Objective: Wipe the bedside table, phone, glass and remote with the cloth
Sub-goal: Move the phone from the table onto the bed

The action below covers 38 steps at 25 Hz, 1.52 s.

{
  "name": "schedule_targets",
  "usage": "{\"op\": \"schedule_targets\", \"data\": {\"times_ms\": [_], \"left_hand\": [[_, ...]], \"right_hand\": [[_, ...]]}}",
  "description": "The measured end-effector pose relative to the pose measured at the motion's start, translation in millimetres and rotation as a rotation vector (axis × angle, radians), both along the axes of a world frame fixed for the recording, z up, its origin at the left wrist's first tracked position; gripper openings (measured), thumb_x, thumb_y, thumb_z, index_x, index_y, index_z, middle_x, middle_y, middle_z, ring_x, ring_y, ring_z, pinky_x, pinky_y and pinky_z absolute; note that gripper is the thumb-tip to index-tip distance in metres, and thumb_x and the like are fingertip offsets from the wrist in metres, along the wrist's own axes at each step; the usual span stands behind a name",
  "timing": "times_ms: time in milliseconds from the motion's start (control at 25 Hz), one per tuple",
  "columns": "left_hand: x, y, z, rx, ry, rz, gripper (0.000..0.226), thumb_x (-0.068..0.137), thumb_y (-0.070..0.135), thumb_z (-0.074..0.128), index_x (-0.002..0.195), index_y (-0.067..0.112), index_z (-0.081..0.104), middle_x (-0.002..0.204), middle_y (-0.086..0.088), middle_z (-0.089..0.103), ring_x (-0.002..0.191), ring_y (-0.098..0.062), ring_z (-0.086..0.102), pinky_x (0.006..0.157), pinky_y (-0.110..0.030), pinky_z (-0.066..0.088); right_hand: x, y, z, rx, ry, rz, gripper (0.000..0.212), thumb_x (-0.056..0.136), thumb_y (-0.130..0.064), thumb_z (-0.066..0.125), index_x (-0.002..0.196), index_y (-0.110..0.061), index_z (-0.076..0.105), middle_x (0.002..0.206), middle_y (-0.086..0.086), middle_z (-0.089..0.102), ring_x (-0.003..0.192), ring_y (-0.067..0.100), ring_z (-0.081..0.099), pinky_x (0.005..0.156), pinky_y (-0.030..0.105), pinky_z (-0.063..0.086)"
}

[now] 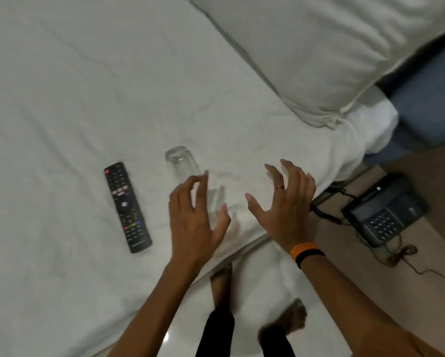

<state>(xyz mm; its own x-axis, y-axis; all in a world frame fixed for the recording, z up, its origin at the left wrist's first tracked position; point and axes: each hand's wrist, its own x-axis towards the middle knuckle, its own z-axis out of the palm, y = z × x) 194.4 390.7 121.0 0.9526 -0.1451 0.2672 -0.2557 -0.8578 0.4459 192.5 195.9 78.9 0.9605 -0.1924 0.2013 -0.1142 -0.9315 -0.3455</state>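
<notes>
The glass [181, 164] lies on its side on the white bed sheet [61, 99] near the middle of the frame, clear and smooth-walled, its round end turned toward the upper left and its other end hidden behind my left hand [194, 222]. The remote [127, 207] rests flat on the sheet just left of the glass, a long black slab with rows of small buttons, a red one at its top end and a coloured row lower down. The phone [386, 212] sits at the right of the frame on a pale brown surface beside the bed, dark and boxy with a keypad, and its thin cord [407, 256] trails in loops toward the lower right.

My left hand hovers over the near end of the glass, fingers spread and curled, gripping nothing. My right hand [284, 210] hangs over the edge of the bed between the glass and the phone, also spread wide and empty, with a thin ring on one finger and an orange band [304, 249] and a black band at the wrist.

The sheet is soft and creased. A plump white pillow [319, 47] fills the upper right. Below the hands, my bare feet [222, 284] stand on a glossy white floor [267, 279].
</notes>
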Motion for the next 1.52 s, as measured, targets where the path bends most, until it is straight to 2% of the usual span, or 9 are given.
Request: {"op": "schedule_targets", "data": {"times_ms": [240, 440, 600, 760, 960, 1120, 1200, 1360, 1520], "left_hand": [[-9, -191, -51, 0.024, 0.251, -0.545, 0.075, 0.097, 0.059, 0.042, 0.160, 0.023, 0.023, 0.164, -0.012, 0.027, 0.154, -0.031, 0.020, 0.121, -0.051, 0.024], [-9, -322, -131, 0.167, 0.378, -0.895, 0.079, 0.094, 0.072, 0.031, 0.161, 0.036, 0.009, 0.169, -0.013, 0.008, 0.156, -0.034, 0.005, 0.120, -0.063, 0.025], [-1, -392, -173, 0.052, 0.549, -0.774, 0.085, 0.089, 0.063, 0.056, 0.159, 0.039, 0.013, 0.165, -0.015, 0.013, 0.145, -0.039, 0.032, 0.108, -0.065, 0.041], [9, -419, -196, 0.224, 0.594, -0.723, 0.095, 0.083, 0.062, 0.061, 0.158, 0.046, 0.005, 0.153, -0.016, 0.041, 0.138, -0.041, 0.041, 0.109, -0.071, 0.026], [1, -396, -187, 0.080, 0.722, -0.652, 0.108, 0.071, 0.058, 0.067, 0.157, 0.047, 0.003, 0.138, -0.015, 0.057, 0.107, -0.033, 0.065, 0.094, -0.057, 0.053], [-30, -341, -151, -0.169, 0.787, -0.441, 0.111, 0.075, 0.033, 0.081, 0.159, 0.042, 0.009, 0.133, -0.006, 0.064, 0.083, -0.015, 0.067, 0.081, -0.033, 0.061], [-49, -313, -124, -0.295, 0.716, -0.357, 0.108, 0.076, 0.032, 0.083, 0.160, 0.039, 0.015, 0.140, 0.002, 0.061, 0.086, -0.003, 0.064, 0.081, -0.023, 0.060], [-63, -256, -51, -0.561, 0.604, -0.132, 0.104, 0.075, 0.037, 0.084, 0.156, 0.050, 0.019, 0.142, 0.017, 0.059, 0.115, -0.002, 0.065, 0.092, -0.034, 0.060], [-42, -201, 12, -0.688, 0.514, 0.097, 0.105, 0.075, 0.029, 0.084, 0.150, 0.063, 0.019, 0.118, 0.025, 0.066, 0.094, -0.010, 0.074, 0.077, -0.041, 0.064]], "right_hand": [[-104, -167, -55, -0.085, 0.267, -0.362, 0.079, 0.081, -0.073, 0.051, 0.148, -0.032, 0.044, 0.163, 0.015, 0.026, 0.146, 0.037, 0.031, 0.108, 0.056, 0.034], [-165, -273, -130, 0.136, 0.288, -0.720, 0.084, 0.082, -0.071, 0.056, 0.154, -0.037, 0.029, 0.163, 0.018, 0.018, 0.145, 0.041, 0.027, 0.106, 0.062, 0.041], [-162, -303, -168, 0.297, 0.219, -0.744, 0.078, 0.090, -0.060, 0.057, 0.156, -0.034, 0.024, 0.161, 0.014, 0.029, 0.145, 0.035, 0.030, 0.109, 0.050, 0.039], [-145, -304, -188, 0.374, 0.128, -0.745, 0.073, 0.094, -0.052, 0.054, 0.156, -0.038, 0.019, 0.155, 0.005, 0.042, 0.134, 0.026, 0.038, 0.097, 0.043, 0.048], [-132, -292, -170, 0.523, 0.063, -0.756, 0.064, 0.099, -0.036, 0.055, 0.156, -0.035, 0.024, 0.156, 0.004, 0.044, 0.131, 0.016, 0.040, 0.099, 0.042, 0.052], [-138, -261, -132, 0.444, 0.128, -0.645, 0.062, 0.098, -0.038, 0.055, 0.153, -0.043, 0.027, 0.135, 0.008, 0.057, 0.119, 0.028, 0.050, 0.090, 0.047, 0.053], [-137, -243, -106, 0.453, 0.093, -0.592, 0.061, 0.097, -0.037, 0.055, 0.152, -0.045, 0.030, 0.137, 0.003, 0.057, 0.117, 0.028, 0.051, 0.091, 0.038, 0.049], [-114, -203, -40, 0.303, -0.127, -0.346, 0.051, 0.096, -0.034, 0.052, 0.146, -0.022, 0.051, 0.136, 0.000, 0.064, 0.099, 0.024, 0.049, 0.084, 0.022, 0.033], [-52, -155, 19, 0.298, -0.251, -0.109, 0.049, 0.092, -0.025, 0.060, 0.140, -0.018, 0.057, 0.125, -0.009, 0.064, 0.088, 0.016, 0.043, 0.074, 0.023, 0.033]]}}
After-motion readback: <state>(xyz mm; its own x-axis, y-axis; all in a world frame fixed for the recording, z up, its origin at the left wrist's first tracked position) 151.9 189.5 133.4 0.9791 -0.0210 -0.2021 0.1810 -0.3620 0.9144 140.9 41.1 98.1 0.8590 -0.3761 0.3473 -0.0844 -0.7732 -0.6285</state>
